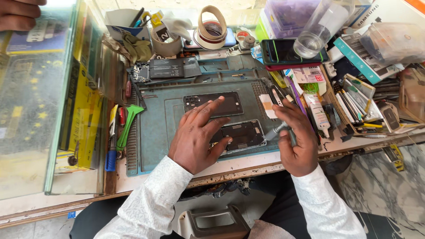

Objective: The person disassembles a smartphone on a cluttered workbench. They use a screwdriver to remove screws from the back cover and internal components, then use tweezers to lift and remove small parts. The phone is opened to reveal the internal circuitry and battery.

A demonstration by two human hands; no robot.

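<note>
An opened phone body (243,135) with its insides exposed lies on a blue-grey repair mat (155,128). My left hand (197,137) rests flat on its left part, fingers spread, the index finger reaching over a dark back cover (226,106) that lies just beyond. My right hand (296,141) grips a grey screwdriver (276,131) whose tip points at the phone body's right edge. Both sleeves are white.
A green pry tool (128,124) and a blue-handled tool (110,159) lie left of the mat. A glass case (40,102) stands at left. Tape rolls (211,28), a clear tumbler (318,28), a phone (287,52), tubes and boxes crowd the back and right. Another person's hand (17,13) shows top left.
</note>
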